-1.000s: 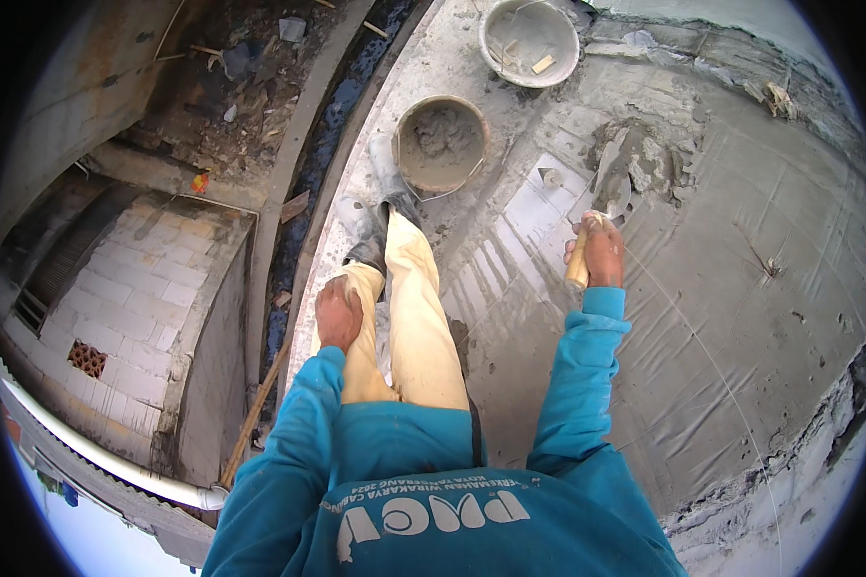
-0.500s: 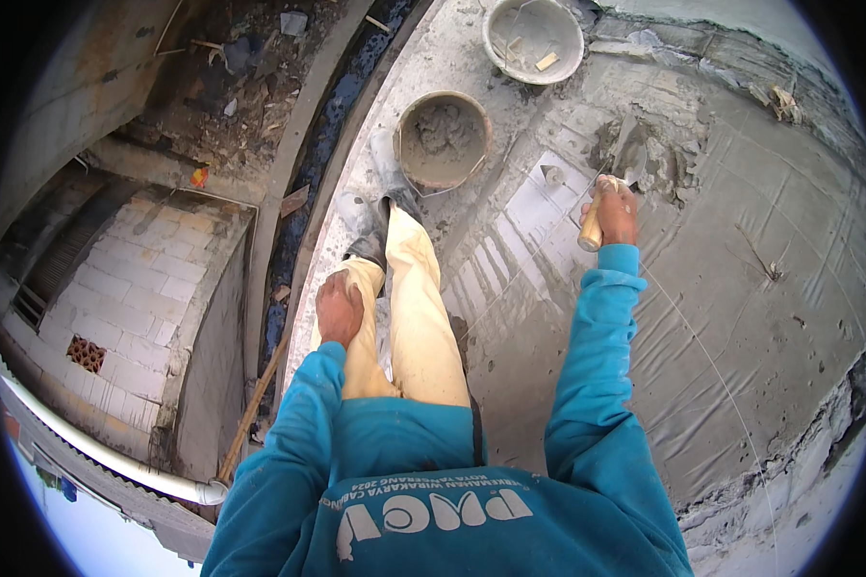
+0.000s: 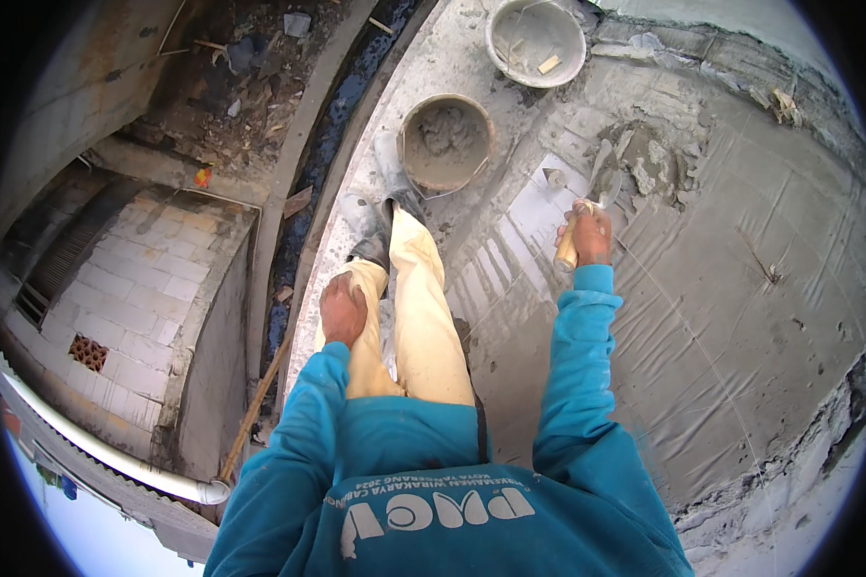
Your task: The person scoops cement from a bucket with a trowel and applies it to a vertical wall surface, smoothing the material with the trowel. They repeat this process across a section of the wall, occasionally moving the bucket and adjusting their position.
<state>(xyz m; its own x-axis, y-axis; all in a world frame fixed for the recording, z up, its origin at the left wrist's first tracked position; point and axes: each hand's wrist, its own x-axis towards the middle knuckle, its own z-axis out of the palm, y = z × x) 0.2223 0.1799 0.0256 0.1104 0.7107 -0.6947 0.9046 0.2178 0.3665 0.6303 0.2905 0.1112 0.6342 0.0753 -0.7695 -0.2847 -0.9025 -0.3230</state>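
1. A pale block wall (image 3: 135,298) stood well apart, left of the left hand's fingers.
2. The left hand (image 3: 343,310) rested on the left leg of the pale yellow trousers (image 3: 421,327), its fingers uncurled over the cloth.
3. A bucket (image 3: 445,183) of grey mortar stood beyond and right of the left fingers.
4. A pale basin (image 3: 575,40) stood farther out, beyond the right hand's fingers.
5. The right hand (image 3: 590,235) gripped the trowel (image 3: 567,250); its fingers were wrapped around the wooden handle, and the blade extended beyond them.
6. A rough mortar heap (image 3: 649,163) lay beyond and slightly right of these fingers.
7. A smoothed grey surface (image 3: 722,269) spread to their right.
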